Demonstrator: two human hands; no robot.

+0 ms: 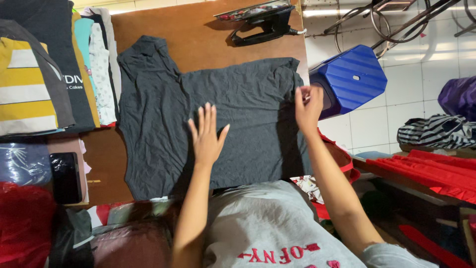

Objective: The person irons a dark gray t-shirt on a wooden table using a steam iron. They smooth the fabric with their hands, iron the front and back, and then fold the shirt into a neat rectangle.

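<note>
Head view, my left hand: my left hand [207,136] lies flat on the dark grey shirt [163,114], fingers straight and spread a little, palm down, gripping nothing.
Head view, my right hand: my right hand [308,106] is at the shirt's right edge, fingers curled and pinched on the fabric there; the cloth is lifted slightly at that spot.
Shirt: it is spread across the brown board [198,34], collar toward the upper left, hem toward the right, with many small creases over its surface. The lower edge reaches the near side of the board, just in front of my grey top.
Iron: a black iron [265,22] stands on the far edge of the board, well apart from both hands, its cord running off to the right.
Folded pile: a stack of folded clothes [44,74] sits to the left of the shirt, touching or almost touching its collar side; I cannot tell which. A yellow-and-white striped piece lies on top at the left.
Phone: a black phone [66,177] lies at the lower left, beside the board.
Stool: a blue plastic stool [354,77] lies tipped on the tiled floor, just beyond my right hand.
Red cloth: red cloth [436,171] lies at the far right.
</note>
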